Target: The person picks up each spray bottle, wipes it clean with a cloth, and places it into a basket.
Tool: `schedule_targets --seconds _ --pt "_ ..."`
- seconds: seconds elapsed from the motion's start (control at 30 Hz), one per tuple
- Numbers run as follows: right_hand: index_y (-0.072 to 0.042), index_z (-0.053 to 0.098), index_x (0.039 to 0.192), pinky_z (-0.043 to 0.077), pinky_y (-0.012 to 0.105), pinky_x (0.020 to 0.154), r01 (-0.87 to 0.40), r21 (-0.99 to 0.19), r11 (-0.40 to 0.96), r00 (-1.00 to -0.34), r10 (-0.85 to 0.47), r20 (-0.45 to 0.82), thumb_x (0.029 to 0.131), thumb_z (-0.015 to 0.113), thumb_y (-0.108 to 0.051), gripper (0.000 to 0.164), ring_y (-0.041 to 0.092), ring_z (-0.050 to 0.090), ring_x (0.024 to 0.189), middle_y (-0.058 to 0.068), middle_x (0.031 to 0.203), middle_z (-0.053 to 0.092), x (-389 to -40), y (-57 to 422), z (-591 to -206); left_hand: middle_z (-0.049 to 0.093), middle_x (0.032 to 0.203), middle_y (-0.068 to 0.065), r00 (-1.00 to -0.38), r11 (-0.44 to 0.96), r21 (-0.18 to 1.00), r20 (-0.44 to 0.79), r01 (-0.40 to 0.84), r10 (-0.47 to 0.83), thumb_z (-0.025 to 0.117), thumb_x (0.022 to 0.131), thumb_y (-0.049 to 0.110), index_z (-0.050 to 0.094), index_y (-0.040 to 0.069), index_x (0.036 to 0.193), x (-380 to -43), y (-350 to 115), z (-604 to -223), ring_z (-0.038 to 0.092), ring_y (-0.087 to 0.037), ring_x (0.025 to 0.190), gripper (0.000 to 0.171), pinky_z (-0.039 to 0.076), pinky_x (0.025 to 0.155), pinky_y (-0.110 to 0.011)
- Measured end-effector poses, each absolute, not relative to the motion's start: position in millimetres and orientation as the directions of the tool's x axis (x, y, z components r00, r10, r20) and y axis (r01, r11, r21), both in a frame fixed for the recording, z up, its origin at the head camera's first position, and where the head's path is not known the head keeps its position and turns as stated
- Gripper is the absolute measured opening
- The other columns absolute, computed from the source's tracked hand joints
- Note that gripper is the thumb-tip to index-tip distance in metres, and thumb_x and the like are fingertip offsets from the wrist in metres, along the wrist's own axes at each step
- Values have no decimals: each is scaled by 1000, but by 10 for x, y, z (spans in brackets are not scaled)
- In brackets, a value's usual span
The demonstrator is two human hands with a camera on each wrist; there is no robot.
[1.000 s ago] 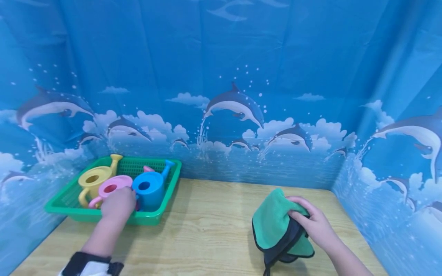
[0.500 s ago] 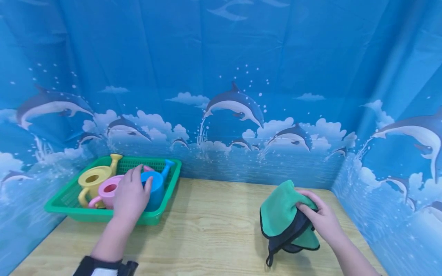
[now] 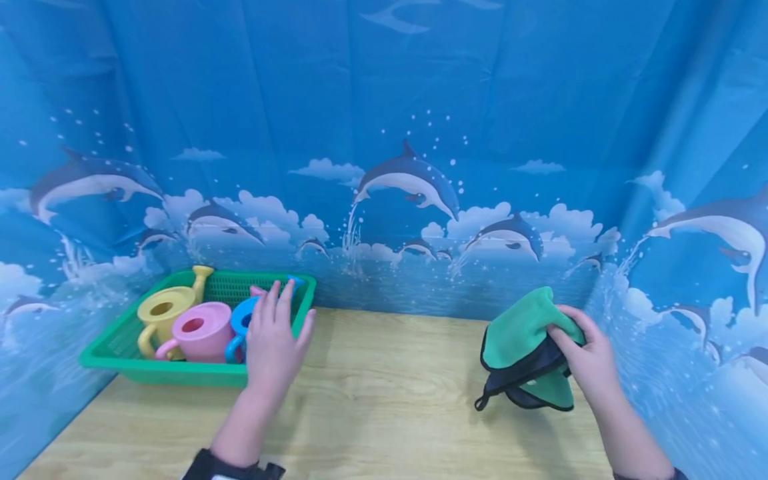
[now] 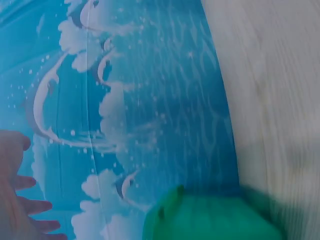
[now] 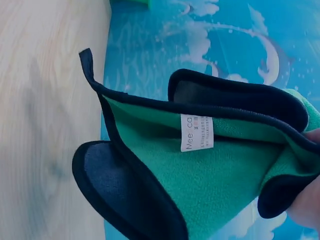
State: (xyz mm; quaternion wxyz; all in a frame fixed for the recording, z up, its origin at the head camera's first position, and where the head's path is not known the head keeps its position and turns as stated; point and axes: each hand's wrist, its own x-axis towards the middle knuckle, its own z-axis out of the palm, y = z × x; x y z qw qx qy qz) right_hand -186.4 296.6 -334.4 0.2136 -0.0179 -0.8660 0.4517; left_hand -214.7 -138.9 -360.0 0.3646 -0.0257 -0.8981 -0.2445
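Observation:
My right hand [image 3: 591,353] pinches a folded green cloth [image 3: 522,333] with a black border, held up over the right side of the table. Its black hanging loop and a white label [image 5: 197,133] show in the right wrist view. My left hand [image 3: 276,340] has its fingers spread and holds nothing; it overlaps the right part of a green plastic basket [image 3: 174,375]. Inside stand a yellow watering can [image 3: 165,310], a pink watering can [image 3: 204,333] and a blue watering can [image 3: 243,313], the blue one largely hidden behind that hand.
A light wood-grain table [image 3: 372,387] runs under everything. Blue curtains [image 3: 384,100] printed with dolphins close in the back and both sides. The basket sits at the back left, close to the curtain.
My left hand has come away from the pink and blue watering cans, moving right with its fingers spreading. My right hand has carried the green cloth to the right and farther back.

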Motion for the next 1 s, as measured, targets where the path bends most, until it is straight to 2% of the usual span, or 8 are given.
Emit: schedule_targets --seconds 0.1,0.2,0.3,0.37,0.47,0.6,0.73,1.0 --pt "-18 53 134 43 24 76 -121 -796 593 -898 277 343 98 54 -37 40 -9 45 92 -30 113 45 -1923 3029 -3349 41 147 -23 -719 869 398 691 293 -74 67 91 27 42 6 143 -2134 -1266 -3647 37 -45 134 61 37 102 -63" --pt "-18 51 136 41 30 77 -67 -797 600 -887 330 323 98 51 -38 43 -7 43 93 -14 125 49 -1998 3083 -3354 38 149 -22 -771 848 426 636 315 -33 66 91 25 41 6 144 -2097 -1158 -3680 36 -44 136 62 37 104 -61" --pt "-16 50 138 40 32 77 -48 -790 612 -871 361 332 99 49 -38 44 5 47 100 7 140 46 -2074 3141 -3358 35 152 -20 -824 837 453 567 306 -6 65 92 28 39 9 146 -2074 -1059 -3735 33 -42 139 62 36 105 -60" --pt "-13 50 138 39 34 79 -61 -781 622 -863 361 355 100 47 -36 45 17 48 110 14 145 43 -2119 3191 -3377 33 152 -19 -848 832 468 531 299 7 63 93 29 38 10 147 -2069 -993 -3782 31 -42 140 62 35 105 -61" --pt "-7 50 137 40 43 84 -99 -749 655 -851 334 405 101 46 -30 43 36 45 121 20 143 43 -2168 3268 -3438 29 155 -18 -881 827 482 473 289 33 58 96 33 35 13 149 -2075 -929 -3859 27 -42 142 61 31 107 -63" --pt "0 53 132 39 57 89 -156 -660 735 -829 266 492 101 45 -22 38 47 43 122 26 136 46 -2229 3365 -3562 24 157 -17 -911 828 494 409 265 48 52 99 37 31 16 151 -2083 -913 -3947 22 -42 144 60 25 110 -63" --pt "2 55 127 36 62 95 -173 -587 790 -816 218 535 100 47 -14 32 50 43 122 28 133 47 -2277 3454 -3720 20 158 -19 -922 836 487 383 253 56 48 100 40 29 15 152 -2102 -918 -4014 20 -43 144 61 23 112 -61" --pt "2 57 124 36 64 95 -176 -544 820 -851 151 503 97 51 -6 28 50 42 120 29 131 47 -2334 3503 -4015 16 159 -19 -939 818 524 338 239 57 46 100 41 24 16 153 -2113 -886 -4089 17 -43 145 63 19 114 -60"
